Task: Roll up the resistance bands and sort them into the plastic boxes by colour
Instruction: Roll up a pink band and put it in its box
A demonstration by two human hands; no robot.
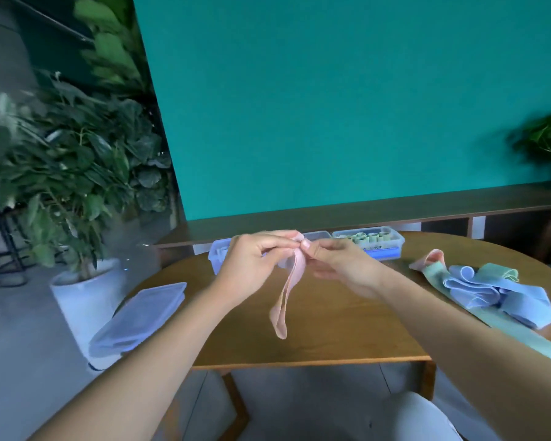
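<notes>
Chair: nearest to us, a white seat shows at the bottom edge, below the front lip of the worktop.
Worktop: we see a rounded wooden worktop with a straight front edge and wooden legs under it.
Lids: at the left front edge of the worktop lies a stack of clear plastic lids, partly overhanging the edge.
Loose bands: on the right side of the worktop we see a heap of unrolled bands, blue ones bunched on top, green ones beneath and running toward the near right, a pink one poking out at the far left of the heap.
Pink band: the pink band hangs in the air above the middle of the worktop, its top end between both hands, its lower loop dangling free.
Left hand: our left hand has its grip curled on the top of the pink band, thumb and fingers pinching it.
Right hand: our right hand meets the left at the band's top end, fingertips pinching the same end.
Left box: behind the hands sits a clear plastic box, largely hidden by them; we cannot tell what is in it.
Right box: just beside it, to the right, a second clear box holds rolled green bands standing on end.
Shelf: beyond the worktop runs a dark low shelf under a teal wall.
Plants: leafy potted plants stand at the far left, one in a white pot; another plant shows at the far right.
</notes>
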